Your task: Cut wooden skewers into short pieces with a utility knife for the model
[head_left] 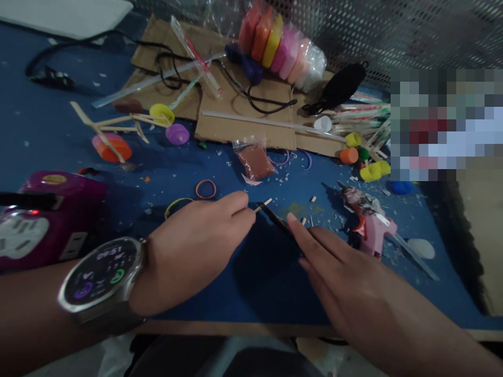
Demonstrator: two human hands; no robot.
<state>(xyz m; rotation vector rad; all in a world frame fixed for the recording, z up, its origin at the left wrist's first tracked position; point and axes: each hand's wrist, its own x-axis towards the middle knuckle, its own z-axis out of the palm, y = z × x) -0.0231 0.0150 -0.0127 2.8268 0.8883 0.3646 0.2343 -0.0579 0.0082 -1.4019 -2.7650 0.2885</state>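
Left hand (196, 251) with grip pinched together on a thin pale wooden stick (262, 205), right hand (338, 277) flat – fingers straight, pressing a slim black blade (275, 220) – both low over the blue felt-like surface (58, 131), pink glue gun (371, 228) nearby.

Blue bench (251, 283) littered with white scraps. Just ahead of the left grip (196, 251), an orange rubber band (206, 189) and a yellow one (176, 205) lie flat. Beyond both grips, a small bag of brown powder (255, 159) beside cardboard sheets (243, 125). Right of the right grip (346, 277), a pink glue gun (373, 228). Far left, a purple box (47, 220).
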